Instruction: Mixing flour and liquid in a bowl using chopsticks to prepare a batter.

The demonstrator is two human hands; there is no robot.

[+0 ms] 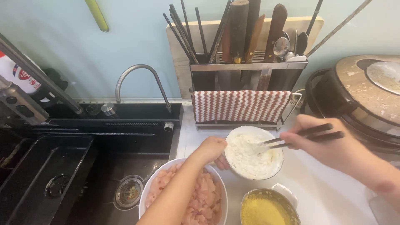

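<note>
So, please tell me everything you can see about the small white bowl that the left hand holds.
The small white bowl is round and looks ceramic. It sits tilted on the pale counter, holding a white, lumpy mixture. The left hand grips its near-left rim; dark chopsticks in the right hand dip into the mixture.

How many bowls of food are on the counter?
3: a white bowl of white mixture steadied by the left hand, a bowl of raw chicken pieces beside the sink, and a bowl of yellow crumbs at the bottom edge.
</note>
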